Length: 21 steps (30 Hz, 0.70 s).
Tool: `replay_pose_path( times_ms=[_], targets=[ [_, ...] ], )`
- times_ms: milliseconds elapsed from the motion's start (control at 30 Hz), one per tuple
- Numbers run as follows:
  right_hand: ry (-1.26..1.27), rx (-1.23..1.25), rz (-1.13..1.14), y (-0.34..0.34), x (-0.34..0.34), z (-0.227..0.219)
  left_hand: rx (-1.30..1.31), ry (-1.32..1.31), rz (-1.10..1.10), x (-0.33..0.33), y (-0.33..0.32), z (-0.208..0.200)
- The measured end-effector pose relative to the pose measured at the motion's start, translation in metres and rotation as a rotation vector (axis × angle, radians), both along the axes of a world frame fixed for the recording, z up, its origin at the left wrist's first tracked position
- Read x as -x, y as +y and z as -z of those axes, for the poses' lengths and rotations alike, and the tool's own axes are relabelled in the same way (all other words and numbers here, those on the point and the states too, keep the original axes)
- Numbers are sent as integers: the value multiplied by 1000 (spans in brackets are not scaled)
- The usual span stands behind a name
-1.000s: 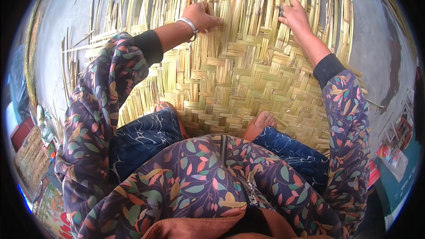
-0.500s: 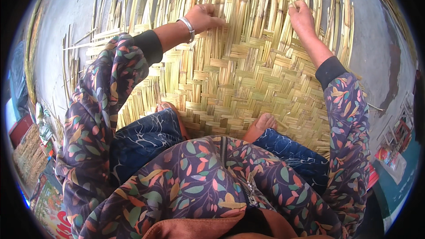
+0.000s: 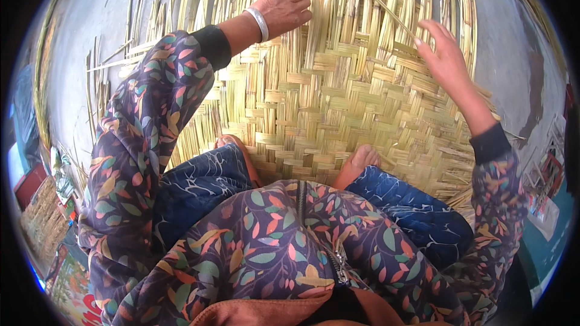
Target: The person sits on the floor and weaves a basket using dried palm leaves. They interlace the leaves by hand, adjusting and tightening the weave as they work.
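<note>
A mat of woven pale yellow-green split-cane strips (image 3: 314, 108) lies under my feet, its loose strip ends fanning out at the far side. My left hand (image 3: 283, 12), with a silver bangle (image 3: 258, 24) at the wrist, hovers over or lightly touches the loose lengthwise strips; its fingers are apart and slightly bent. On the right, my right hand (image 3: 445, 54) is open, thumb and fingers apart. A thin cane strip (image 3: 377, 1) runs slantwise across the others, its near end beside my right thumb; I see no grip on it.
My bare feet (image 3: 364, 157) press on the mat's near part. Grey floor (image 3: 504, 66) borders the mat, with loose strips (image 3: 93, 78) at the left. A bundle of long stalks (image 3: 41, 84) lies at the far left. A teal surface (image 3: 547, 241) with a clear plastic bag stands at right.
My right hand has come nearer and to the right, its pinch opened. The thin strip now slants across the lengthwise ones. My left hand has shifted slightly farther away.
</note>
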State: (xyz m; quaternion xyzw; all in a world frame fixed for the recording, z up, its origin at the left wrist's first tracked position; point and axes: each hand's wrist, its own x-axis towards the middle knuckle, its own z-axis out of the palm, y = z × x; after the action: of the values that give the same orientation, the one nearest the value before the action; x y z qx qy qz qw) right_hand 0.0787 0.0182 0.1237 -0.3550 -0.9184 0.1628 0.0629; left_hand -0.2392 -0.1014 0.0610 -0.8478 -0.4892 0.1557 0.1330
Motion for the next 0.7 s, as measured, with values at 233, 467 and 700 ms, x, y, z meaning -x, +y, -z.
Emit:
replay_pose_path(
  times_ms=[233,467,700],
  targets=[
    [131,356,148,-84,-69,30,8,-3,187,15,-5,-4],
    [256,1020,351,-144,-57,71,365,116,141,-19,-13,-5],
    [296,1127,380,-149,-60,81,565,120,117,-45,-25,22]
  ],
)
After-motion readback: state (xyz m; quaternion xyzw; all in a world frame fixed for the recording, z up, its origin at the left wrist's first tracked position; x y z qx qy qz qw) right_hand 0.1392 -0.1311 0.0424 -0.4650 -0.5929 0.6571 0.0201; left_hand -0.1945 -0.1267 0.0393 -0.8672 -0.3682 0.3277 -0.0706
